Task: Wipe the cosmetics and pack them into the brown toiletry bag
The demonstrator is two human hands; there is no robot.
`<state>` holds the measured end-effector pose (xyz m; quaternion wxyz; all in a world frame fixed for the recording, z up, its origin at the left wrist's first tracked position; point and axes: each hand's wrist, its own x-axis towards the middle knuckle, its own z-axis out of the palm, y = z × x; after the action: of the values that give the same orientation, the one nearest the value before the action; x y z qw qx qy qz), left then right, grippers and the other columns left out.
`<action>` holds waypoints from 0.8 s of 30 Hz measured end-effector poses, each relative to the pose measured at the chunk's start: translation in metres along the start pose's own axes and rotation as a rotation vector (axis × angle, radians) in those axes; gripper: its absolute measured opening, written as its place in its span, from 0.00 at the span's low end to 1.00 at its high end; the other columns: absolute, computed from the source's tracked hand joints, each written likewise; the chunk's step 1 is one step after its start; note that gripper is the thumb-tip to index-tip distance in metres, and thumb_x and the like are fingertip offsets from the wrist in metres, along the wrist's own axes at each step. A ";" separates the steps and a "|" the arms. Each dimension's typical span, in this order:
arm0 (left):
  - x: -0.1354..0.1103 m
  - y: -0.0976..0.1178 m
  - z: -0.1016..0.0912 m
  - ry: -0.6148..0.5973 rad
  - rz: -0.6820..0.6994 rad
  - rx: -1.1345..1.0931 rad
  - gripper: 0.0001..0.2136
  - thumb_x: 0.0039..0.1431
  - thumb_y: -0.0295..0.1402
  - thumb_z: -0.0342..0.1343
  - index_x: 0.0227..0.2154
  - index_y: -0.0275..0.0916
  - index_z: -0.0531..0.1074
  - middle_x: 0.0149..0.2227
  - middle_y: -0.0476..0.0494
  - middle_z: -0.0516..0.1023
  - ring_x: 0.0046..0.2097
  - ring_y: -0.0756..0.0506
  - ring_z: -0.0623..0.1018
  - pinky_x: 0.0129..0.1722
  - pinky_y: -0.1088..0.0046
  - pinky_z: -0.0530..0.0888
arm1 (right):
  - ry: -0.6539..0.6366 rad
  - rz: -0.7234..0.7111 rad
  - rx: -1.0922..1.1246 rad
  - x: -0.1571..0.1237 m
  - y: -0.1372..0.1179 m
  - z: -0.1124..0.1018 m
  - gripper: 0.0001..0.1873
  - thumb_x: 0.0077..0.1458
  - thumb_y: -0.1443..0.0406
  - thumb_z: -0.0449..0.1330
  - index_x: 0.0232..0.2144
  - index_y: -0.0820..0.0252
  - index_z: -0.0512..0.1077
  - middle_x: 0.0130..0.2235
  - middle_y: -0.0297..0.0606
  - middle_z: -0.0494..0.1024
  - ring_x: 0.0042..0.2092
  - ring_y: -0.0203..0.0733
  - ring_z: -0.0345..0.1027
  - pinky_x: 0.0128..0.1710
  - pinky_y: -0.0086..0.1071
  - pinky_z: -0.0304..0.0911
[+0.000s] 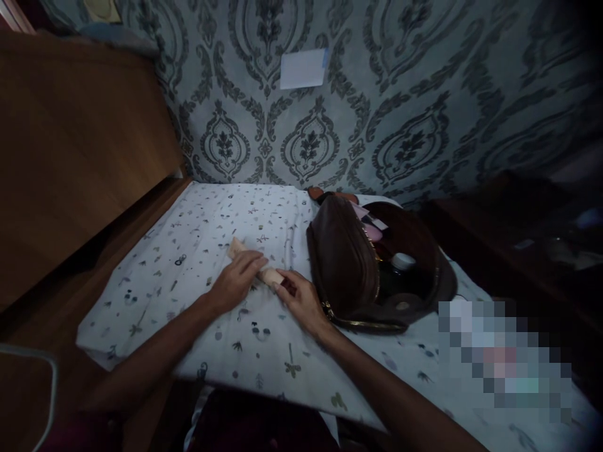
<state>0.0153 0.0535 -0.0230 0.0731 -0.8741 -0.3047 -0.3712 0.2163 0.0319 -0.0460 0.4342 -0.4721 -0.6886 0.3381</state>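
A beige squeeze tube lies slantwise low over the patterned white cloth, its flat end pointing up and left. My left hand is closed over the tube's middle, hiding that part. At the cap end, my right hand grips the tube between thumb and fingers. Just right of my right hand stands a dark brown bag with its zip open. Inside the bag a white-capped bottle and a pink item show.
A wooden cabinet rises on the left. Behind the cloth is a patterned wall with a white card on it. A blurred-out pack lies at the right. Dark furniture stands beyond the bag.
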 end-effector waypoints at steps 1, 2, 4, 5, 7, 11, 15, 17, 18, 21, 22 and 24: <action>0.000 0.006 0.002 -0.028 0.052 -0.008 0.17 0.66 0.22 0.42 0.55 0.36 0.64 0.50 0.33 0.72 0.55 0.41 0.71 0.53 0.56 0.74 | -0.007 -0.003 0.005 0.000 0.000 0.001 0.13 0.56 0.60 0.59 0.41 0.61 0.74 0.35 0.39 0.75 0.35 0.42 0.68 0.36 0.34 0.65; 0.001 0.012 0.004 -0.057 0.095 -0.007 0.16 0.66 0.22 0.42 0.55 0.36 0.64 0.50 0.33 0.73 0.55 0.41 0.71 0.52 0.57 0.74 | -0.016 -0.004 0.001 0.001 -0.001 0.001 0.11 0.56 0.59 0.59 0.37 0.61 0.74 0.33 0.38 0.74 0.34 0.41 0.67 0.35 0.33 0.65; 0.001 0.018 0.007 -0.104 0.141 0.015 0.16 0.66 0.23 0.44 0.54 0.35 0.65 0.50 0.33 0.73 0.55 0.40 0.71 0.51 0.58 0.75 | -0.027 -0.003 -0.006 0.001 -0.001 0.002 0.10 0.56 0.59 0.59 0.34 0.60 0.73 0.32 0.37 0.73 0.33 0.40 0.66 0.34 0.32 0.64; 0.001 0.018 0.008 -0.120 0.137 0.031 0.15 0.66 0.23 0.45 0.54 0.34 0.65 0.50 0.33 0.73 0.54 0.40 0.72 0.51 0.59 0.75 | -0.026 -0.002 -0.001 0.000 -0.001 0.002 0.10 0.56 0.60 0.59 0.35 0.60 0.73 0.33 0.37 0.74 0.34 0.40 0.66 0.34 0.32 0.64; 0.001 0.012 0.007 -0.137 0.078 0.054 0.15 0.65 0.23 0.45 0.53 0.33 0.66 0.49 0.33 0.73 0.53 0.40 0.72 0.51 0.59 0.75 | -0.024 -0.001 0.018 0.000 -0.001 0.002 0.13 0.55 0.61 0.59 0.42 0.60 0.73 0.36 0.38 0.74 0.36 0.41 0.68 0.36 0.33 0.65; -0.002 -0.014 -0.003 -0.121 -0.120 0.088 0.16 0.64 0.21 0.43 0.52 0.35 0.67 0.48 0.34 0.73 0.52 0.41 0.71 0.52 0.57 0.73 | -0.058 -0.016 -0.036 -0.003 -0.003 -0.001 0.17 0.57 0.62 0.58 0.48 0.60 0.72 0.39 0.40 0.74 0.38 0.42 0.69 0.39 0.35 0.67; -0.008 -0.039 -0.011 -0.130 -0.336 0.122 0.17 0.64 0.21 0.42 0.52 0.35 0.67 0.50 0.35 0.72 0.53 0.40 0.69 0.52 0.58 0.72 | -0.053 -0.060 -0.136 -0.003 -0.007 -0.004 0.15 0.59 0.62 0.56 0.47 0.59 0.73 0.40 0.41 0.72 0.39 0.43 0.69 0.39 0.36 0.67; -0.012 -0.047 -0.011 -0.132 -0.420 0.113 0.17 0.64 0.22 0.42 0.52 0.36 0.67 0.49 0.37 0.73 0.52 0.41 0.70 0.51 0.59 0.73 | -0.048 -0.084 -0.164 -0.003 -0.007 -0.004 0.14 0.60 0.62 0.54 0.46 0.60 0.73 0.41 0.43 0.72 0.40 0.44 0.69 0.41 0.37 0.67; -0.013 -0.049 -0.010 -0.131 -0.447 0.102 0.17 0.64 0.23 0.42 0.53 0.36 0.67 0.48 0.38 0.73 0.51 0.41 0.70 0.50 0.59 0.73 | -0.047 -0.094 -0.169 -0.002 -0.006 -0.004 0.14 0.61 0.63 0.54 0.46 0.60 0.72 0.40 0.43 0.72 0.41 0.44 0.69 0.42 0.38 0.67; -0.016 -0.053 -0.007 -0.126 -0.483 0.072 0.16 0.65 0.24 0.42 0.53 0.37 0.67 0.48 0.38 0.73 0.51 0.41 0.70 0.51 0.60 0.72 | -0.044 -0.114 -0.163 -0.003 -0.005 -0.004 0.16 0.62 0.64 0.52 0.50 0.60 0.70 0.41 0.42 0.73 0.42 0.45 0.69 0.43 0.39 0.67; -0.017 -0.053 -0.006 -0.125 -0.486 0.068 0.16 0.65 0.24 0.42 0.53 0.37 0.67 0.48 0.39 0.73 0.51 0.41 0.70 0.52 0.60 0.72 | -0.042 -0.115 -0.160 -0.003 -0.005 -0.004 0.16 0.62 0.65 0.52 0.51 0.59 0.70 0.41 0.42 0.73 0.42 0.45 0.69 0.43 0.39 0.67; -0.017 -0.053 -0.005 -0.121 -0.482 0.066 0.16 0.65 0.24 0.42 0.52 0.37 0.67 0.48 0.38 0.73 0.51 0.41 0.71 0.52 0.59 0.72 | -0.039 -0.105 -0.162 -0.004 -0.005 -0.003 0.17 0.60 0.64 0.54 0.51 0.59 0.69 0.41 0.42 0.73 0.41 0.45 0.69 0.42 0.38 0.67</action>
<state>-0.0283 0.0863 -0.0366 -0.0074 -0.7940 -0.5202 -0.3146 0.2183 0.0269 -0.0414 0.3982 -0.4623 -0.7459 0.2670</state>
